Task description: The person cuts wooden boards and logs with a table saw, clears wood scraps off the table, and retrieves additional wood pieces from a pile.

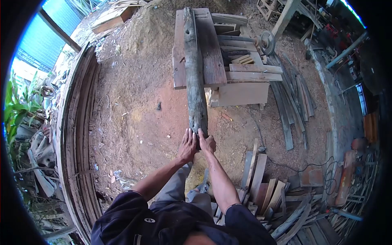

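A long, weathered wooden log (196,94) with knots and a hole near its far end lies lengthwise over a plank-topped bench (212,53). Its near end juts out past the bench toward my body. My left hand (188,145) is on the left side of that near end, fingers laid along the wood and thumb hidden. On the right side, my right hand (207,143) wraps the same end, thumb on top and fingers curled round the side. What lies under the log between my palms is hidden.
Long boards (77,134) are stacked along the left. Right of the bench stand a wheel-like metal disc (267,42) and more planks (283,110). Offcuts (261,179) lie near my right foot, and a black cable (286,166) crosses the dirt floor.
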`<state>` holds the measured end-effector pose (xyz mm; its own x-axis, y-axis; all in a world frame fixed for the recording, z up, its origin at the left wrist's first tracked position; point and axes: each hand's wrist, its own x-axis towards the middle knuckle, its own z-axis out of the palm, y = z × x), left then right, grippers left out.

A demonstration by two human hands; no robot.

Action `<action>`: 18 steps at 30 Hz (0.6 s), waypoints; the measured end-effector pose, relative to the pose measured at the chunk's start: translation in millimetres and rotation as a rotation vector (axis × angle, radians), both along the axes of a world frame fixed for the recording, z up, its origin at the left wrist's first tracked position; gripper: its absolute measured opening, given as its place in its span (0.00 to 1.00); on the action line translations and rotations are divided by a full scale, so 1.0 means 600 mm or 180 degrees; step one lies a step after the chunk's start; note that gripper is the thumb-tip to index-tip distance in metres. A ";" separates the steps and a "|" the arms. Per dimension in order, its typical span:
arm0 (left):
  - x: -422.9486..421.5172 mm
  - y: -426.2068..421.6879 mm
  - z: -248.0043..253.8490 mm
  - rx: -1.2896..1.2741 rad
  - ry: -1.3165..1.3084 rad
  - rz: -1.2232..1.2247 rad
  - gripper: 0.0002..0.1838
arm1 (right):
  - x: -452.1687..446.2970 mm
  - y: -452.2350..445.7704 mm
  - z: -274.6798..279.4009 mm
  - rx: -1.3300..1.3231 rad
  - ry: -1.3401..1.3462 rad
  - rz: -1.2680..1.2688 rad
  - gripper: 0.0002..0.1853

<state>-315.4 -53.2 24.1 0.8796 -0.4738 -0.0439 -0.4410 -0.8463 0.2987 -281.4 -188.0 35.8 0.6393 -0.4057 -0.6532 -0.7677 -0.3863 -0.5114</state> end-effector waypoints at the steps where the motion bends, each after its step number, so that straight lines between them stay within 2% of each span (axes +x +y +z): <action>1: 0.005 0.001 -0.001 -0.0057 -0.0009 0.0002 0.52 | 0.005 -0.001 0.003 0.0108 0.0006 0.0007 0.53; 6: 0.031 -0.001 0.007 0.0295 -0.0053 -0.0009 0.48 | 0.033 0.000 0.002 0.0044 0.0003 0.0012 0.54; 8: 0.040 0.001 0.002 0.0151 -0.0227 -0.0013 0.49 | 0.044 0.002 -0.001 0.0046 0.0003 0.0039 0.54; 18: 0.104 0.012 0.005 0.0096 -0.0002 -0.0020 0.54 | 0.106 0.001 0.005 0.0120 -0.0034 0.0110 0.53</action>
<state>-253.2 -46.0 26.9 0.8766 -0.4778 -0.0577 -0.4465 -0.8522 0.2729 -217.9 -187.5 39.1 0.6595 -0.3585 -0.6607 -0.7487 -0.3927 -0.5342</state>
